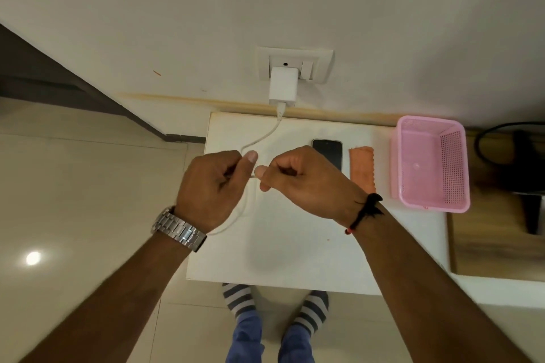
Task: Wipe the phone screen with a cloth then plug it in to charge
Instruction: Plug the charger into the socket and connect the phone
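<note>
White wall and pale floor tiles surround the small white table (295, 259) where I stand. At its far edge, the charger adapter (282, 86) sits in the wall socket (321, 68), and the white cable (262, 138) comes down from it onto the table, so the power side seems ready.

My left hand (215, 186) is curled around a part of this cable, the thumb pressing it, and one loop hangs under my wrist near the left edge. My right hand (300, 178) pinches the cable just beside the left one. I hold it with both hands probably to straighten it and to find the plug end; that end I cannot see.

Behind my right hand, near the far edge, the phone (328, 153) lies flat with its dark screen up, half hidden. It looks black and glossy, not lit, not yet connected. Just beside it to the right lies the orange cloth (362, 169), folded. A pink basket (429, 162) stands at the far right corner.
</note>
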The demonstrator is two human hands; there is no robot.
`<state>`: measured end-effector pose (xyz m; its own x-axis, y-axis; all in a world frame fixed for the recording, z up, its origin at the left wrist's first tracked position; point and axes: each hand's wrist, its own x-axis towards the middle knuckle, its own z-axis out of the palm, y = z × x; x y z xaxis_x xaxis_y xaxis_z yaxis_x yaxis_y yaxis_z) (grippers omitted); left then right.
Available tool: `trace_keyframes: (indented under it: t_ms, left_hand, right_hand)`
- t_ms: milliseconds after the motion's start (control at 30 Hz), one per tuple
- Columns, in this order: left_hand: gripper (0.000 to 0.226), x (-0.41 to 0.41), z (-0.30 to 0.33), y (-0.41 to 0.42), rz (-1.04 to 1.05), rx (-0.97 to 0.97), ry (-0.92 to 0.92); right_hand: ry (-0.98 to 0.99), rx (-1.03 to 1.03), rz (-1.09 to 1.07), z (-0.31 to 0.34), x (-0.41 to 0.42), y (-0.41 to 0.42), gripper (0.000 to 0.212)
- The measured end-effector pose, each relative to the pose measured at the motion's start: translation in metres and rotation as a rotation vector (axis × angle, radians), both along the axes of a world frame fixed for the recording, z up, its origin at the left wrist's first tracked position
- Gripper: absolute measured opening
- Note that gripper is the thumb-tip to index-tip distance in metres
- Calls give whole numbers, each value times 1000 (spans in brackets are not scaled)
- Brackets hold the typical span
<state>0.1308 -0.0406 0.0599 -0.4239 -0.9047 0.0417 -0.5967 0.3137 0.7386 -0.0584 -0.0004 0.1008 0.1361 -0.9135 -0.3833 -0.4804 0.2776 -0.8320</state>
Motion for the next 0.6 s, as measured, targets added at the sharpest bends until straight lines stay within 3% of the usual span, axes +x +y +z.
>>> trace_keyframes:
  t_ms: [133,200,267,300,367,433,500,600]
  left_hand:
    - [54,20,-14,-13,159,-60,-256]
    - [50,32,-20,-19,233,-6,-470]
    - [39,36,-22,-19,245,37,-561]
    - [32,34,-19,-15,202,32,-503]
    - [28,20,-7,-4,17,67,-188]
    - [30,-1,5,9,-201,238,66]
    - [35,-12,6,15,-246,242,63]
    - [49,-5,1,4,-118,63,-95]
  right_hand:
    - [-2,-10,-55,-5,-7,4,35]
    - [8,-15,-102,-6,-14,6,36]
    - [23,-16,-114,-10,-18,6,35]
    - [24,-8,-105,-12,-17,6,35]
    - [14,9,-65,-14,-12,3,35]
    - [11,1,-32,-17,-6,1,39]
    - [6,-12,-25,-20,-4,-1,42]
    - [-19,37,-25,-21,-18,2,39]
